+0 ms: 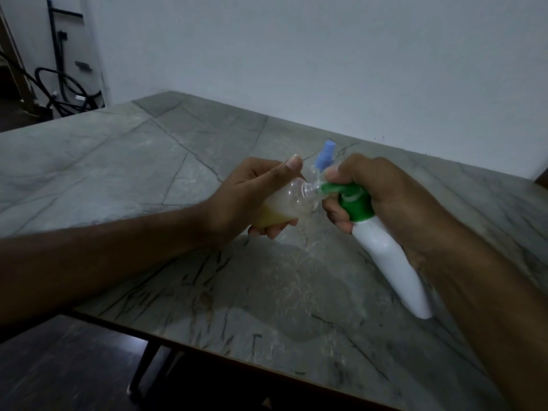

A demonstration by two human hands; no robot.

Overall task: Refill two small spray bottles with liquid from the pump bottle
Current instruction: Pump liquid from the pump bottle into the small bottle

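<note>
My left hand (252,197) grips a small clear spray bottle (284,203) with its cap off, tilted with its open neck toward the right; yellowish liquid fills its lower part. My right hand (382,197) holds the white pump bottle (391,262) with the green pump head (353,203), tilted above the table, fingers on top of the pump. The green nozzle touches the small bottle's mouth. Behind the hands a second small bottle with a blue spray top (324,157) stands on the table, mostly hidden.
The grey marble-patterned table (148,173) stretches left and toward me, with its front edge running from lower left to lower right. A white wall lies behind it. Black cables and a stand sit on the floor at the far left (65,90).
</note>
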